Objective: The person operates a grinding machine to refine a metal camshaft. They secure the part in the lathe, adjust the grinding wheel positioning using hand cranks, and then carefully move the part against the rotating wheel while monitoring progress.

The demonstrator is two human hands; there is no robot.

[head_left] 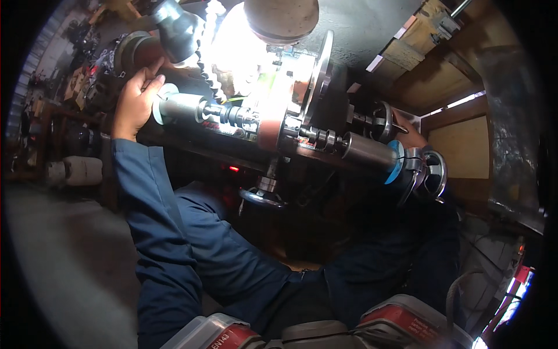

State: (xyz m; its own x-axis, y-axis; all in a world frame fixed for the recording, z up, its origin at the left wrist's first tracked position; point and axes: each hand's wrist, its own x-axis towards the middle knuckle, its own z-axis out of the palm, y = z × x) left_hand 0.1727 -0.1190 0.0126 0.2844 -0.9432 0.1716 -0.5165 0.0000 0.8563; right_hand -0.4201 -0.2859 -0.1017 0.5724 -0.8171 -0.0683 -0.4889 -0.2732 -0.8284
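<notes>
My left hand (137, 100) is at the left end of a machine, beside the pale rim of a round flange (165, 103). Its thumb and forefinger are apart and point toward the rim and a red-brown cylinder (148, 53) behind; the other fingers are partly hidden. From the flange a metal cylinder (185, 108) leads to a shaft with dark ringed sections (232, 115). The shaft line continues past a large thin wheel (321, 78) to a second cylinder (369, 152) with a blue disc (395, 163). My right sleeve (433, 244) reaches toward a chrome handwheel (435, 175); the hand itself is hidden.
A lamp (177, 32) throws strong glare over the machine's middle. Below the shaft, a handwheel (263, 199) projects toward my lap. Another handwheel (382, 121) is farther right, near a wooden frame (465, 145). Two clear-and-red cases (232, 333) fill the lower edge.
</notes>
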